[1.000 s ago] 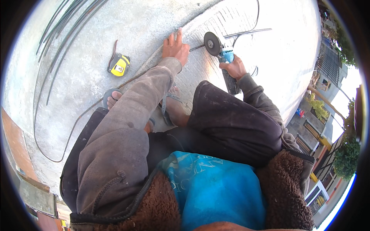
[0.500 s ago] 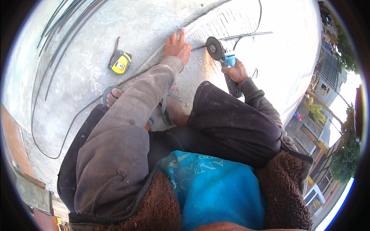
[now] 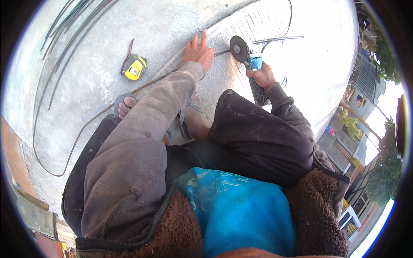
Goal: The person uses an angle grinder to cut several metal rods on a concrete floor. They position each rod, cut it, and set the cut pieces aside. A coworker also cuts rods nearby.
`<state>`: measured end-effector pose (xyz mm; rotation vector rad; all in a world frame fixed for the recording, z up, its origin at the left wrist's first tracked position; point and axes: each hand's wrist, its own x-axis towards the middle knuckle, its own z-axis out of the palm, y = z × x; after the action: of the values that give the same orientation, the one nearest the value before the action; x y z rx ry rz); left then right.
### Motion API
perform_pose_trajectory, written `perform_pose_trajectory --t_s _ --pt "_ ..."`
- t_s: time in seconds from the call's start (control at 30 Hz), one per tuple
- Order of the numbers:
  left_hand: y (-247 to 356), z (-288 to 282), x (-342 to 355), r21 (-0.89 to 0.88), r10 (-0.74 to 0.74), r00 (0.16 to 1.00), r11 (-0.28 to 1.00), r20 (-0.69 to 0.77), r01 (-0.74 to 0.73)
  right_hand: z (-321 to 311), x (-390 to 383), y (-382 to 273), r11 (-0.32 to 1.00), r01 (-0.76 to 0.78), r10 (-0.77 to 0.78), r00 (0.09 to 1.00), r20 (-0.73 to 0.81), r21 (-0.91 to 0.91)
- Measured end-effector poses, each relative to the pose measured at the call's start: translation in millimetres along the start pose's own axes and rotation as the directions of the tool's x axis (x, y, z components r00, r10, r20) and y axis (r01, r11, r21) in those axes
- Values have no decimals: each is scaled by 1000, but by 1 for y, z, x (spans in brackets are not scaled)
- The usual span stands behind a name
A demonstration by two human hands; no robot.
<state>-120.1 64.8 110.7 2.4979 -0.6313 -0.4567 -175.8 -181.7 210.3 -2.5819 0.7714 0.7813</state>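
Observation:
My right hand (image 3: 264,75) is wrapped round the body of an angle grinder (image 3: 255,64), blue at its head and dark along the handle. Its dark cutting disc (image 3: 239,49) stands upright against a thin steel rod (image 3: 223,52). A faint orange glow shows on the concrete below the disc. My left hand (image 3: 199,55) lies over the same rod, just left of the disc, and holds it down with some fingers stretched forward; the grip underneath is hidden. From there the rod runs back under my left forearm, past my sandalled foot (image 3: 126,105), and curves round at the left.
A yellow and black tape measure (image 3: 136,68) with a strap lies left of my left hand. Several loose steel rods (image 3: 71,41) lie at the upper left. More rod pieces (image 3: 284,38) lie beyond the grinder. Short marks line the concrete floor (image 3: 254,23) ahead.
The bright sparks below the disc have faded to a faint glow. The grinder has shifted very slightly back, and my left hand has hardly moved.

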Motion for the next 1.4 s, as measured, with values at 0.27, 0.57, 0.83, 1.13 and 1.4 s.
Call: perform_pose_trajectory --t_s 0.27,0.57,0.83,1.13,1.4 --pt "-2 1 -1 -27 5 1000 1000 -15 -6 -4 -14 -8 1000 15 -16 1000 12 23" --pt "0 1 -1 -19 2 1000 1000 -14 -2 -2 -15 1 999 45 -45 999 8 -4" --pt "-1 6 0 -31 8 999 999 -53 -10 0 -2 -2 997 62 -61 998 -12 45" --pt "-2 6 -1 17 11 999 1000 -38 -10 -2 -7 -10 999 41 -41 999 7 -17" --pt "-1 7 0 18 22 999 1000 -49 -22 0 -12 3 999 42 -42 999 28 -21"
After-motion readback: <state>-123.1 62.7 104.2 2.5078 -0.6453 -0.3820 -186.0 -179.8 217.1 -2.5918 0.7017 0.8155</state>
